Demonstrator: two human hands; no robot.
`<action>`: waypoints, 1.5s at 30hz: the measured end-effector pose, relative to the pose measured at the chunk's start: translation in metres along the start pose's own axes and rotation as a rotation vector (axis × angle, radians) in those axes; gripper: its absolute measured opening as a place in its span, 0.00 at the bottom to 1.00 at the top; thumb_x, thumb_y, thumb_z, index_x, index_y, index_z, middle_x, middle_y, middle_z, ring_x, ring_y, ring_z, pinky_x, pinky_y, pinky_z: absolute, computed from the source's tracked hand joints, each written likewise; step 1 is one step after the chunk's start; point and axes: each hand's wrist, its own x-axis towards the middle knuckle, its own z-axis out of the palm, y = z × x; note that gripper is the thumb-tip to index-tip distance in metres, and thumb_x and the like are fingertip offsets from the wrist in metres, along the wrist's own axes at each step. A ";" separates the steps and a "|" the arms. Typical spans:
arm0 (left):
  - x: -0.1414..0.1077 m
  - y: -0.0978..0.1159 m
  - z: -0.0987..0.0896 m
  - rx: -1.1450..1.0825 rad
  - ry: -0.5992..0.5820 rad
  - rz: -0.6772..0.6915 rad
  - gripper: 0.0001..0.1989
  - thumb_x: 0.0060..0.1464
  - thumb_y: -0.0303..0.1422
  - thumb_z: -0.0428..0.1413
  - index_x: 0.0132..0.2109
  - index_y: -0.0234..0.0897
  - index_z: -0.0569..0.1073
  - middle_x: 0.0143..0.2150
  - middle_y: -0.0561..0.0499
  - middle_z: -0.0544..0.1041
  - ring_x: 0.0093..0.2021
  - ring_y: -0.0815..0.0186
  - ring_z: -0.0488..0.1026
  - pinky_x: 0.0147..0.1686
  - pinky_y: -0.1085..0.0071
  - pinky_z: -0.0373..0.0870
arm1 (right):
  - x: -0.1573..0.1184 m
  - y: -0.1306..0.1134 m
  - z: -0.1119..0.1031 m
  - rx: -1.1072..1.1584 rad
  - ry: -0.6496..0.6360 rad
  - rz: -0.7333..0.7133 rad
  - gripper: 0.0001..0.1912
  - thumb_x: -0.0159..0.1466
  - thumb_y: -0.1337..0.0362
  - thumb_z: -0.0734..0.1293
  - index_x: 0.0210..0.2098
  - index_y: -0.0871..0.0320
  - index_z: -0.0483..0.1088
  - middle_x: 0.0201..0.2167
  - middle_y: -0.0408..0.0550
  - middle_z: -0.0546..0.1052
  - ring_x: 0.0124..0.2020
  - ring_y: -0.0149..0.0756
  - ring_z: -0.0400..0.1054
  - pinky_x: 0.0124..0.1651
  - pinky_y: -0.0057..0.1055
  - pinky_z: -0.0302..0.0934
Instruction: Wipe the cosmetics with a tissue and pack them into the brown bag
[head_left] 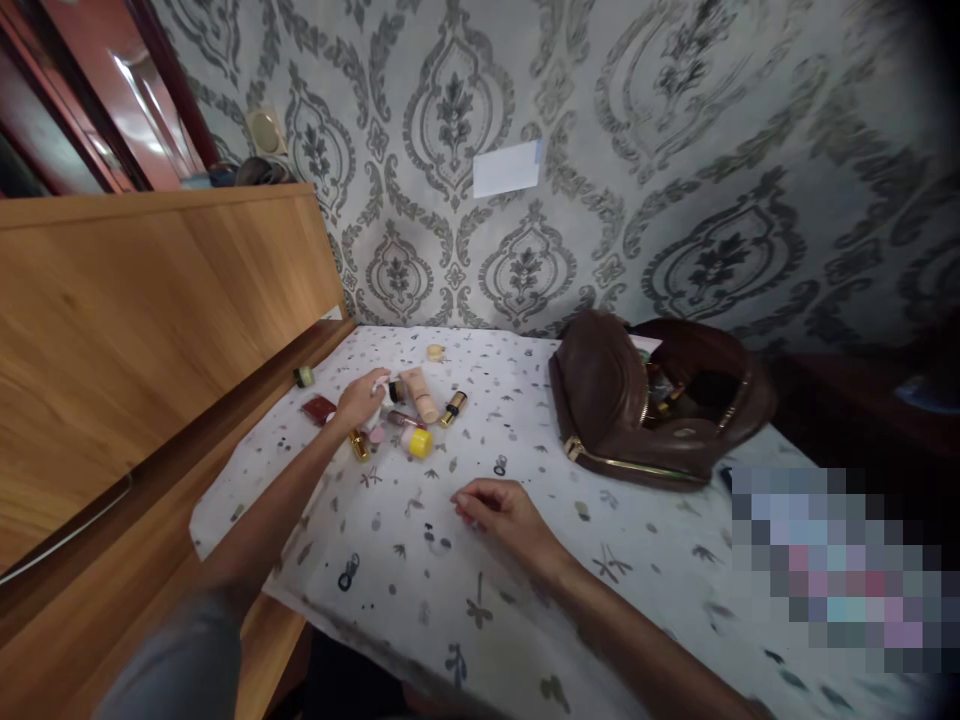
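Note:
My left hand (361, 398) reaches in among several small cosmetics on the patterned cloth. Its fingers are closed around a small white jar with a black lid (396, 391). Right beside that jar are a beige squeeze tube (420, 396) and a thin pinkish tube (406, 421). A container with a yellow cap (420, 443), a gold tube (360, 447) and a black-and-gold lipstick (454, 408) lie close by. Over the cloth nearer to me, my right hand (504, 512) has its fingers curled and pressed together, with nothing visible in them.
A brown leather bag (660, 400) stands unzipped at the right, with things inside. A dark red case (319, 408), a greenish jar (303, 377) and a small yellowish jar (436, 352) lie farther out. A wooden panel (165, 290) borders the left; a papered wall (457, 250) stands behind.

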 end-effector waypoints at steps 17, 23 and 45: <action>0.029 -0.010 0.033 0.037 -0.153 -0.027 0.23 0.52 0.37 0.61 0.55 0.40 0.72 0.51 0.47 0.80 0.49 0.56 0.76 0.46 0.67 0.70 | -0.003 0.012 0.009 -0.008 0.009 -0.031 0.21 0.55 0.45 0.69 0.26 0.58 0.75 0.20 0.44 0.73 0.23 0.32 0.63 0.28 0.30 0.58; 0.026 -0.026 0.018 -0.026 0.004 -0.026 0.22 0.61 0.37 0.52 0.60 0.39 0.70 0.59 0.48 0.76 0.54 0.61 0.73 0.53 0.70 0.67 | -0.005 0.017 0.008 0.029 0.004 -0.046 0.23 0.55 0.43 0.70 0.27 0.60 0.75 0.21 0.44 0.73 0.24 0.31 0.63 0.30 0.29 0.59; -0.043 -0.073 -0.011 0.226 0.221 -0.563 0.30 0.58 0.53 0.49 0.58 0.35 0.71 0.58 0.32 0.71 0.58 0.40 0.68 0.50 0.53 0.67 | -0.009 0.025 0.009 -0.114 -0.033 -0.187 0.15 0.59 0.54 0.65 0.28 0.59 0.76 0.25 0.47 0.77 0.28 0.36 0.68 0.33 0.32 0.61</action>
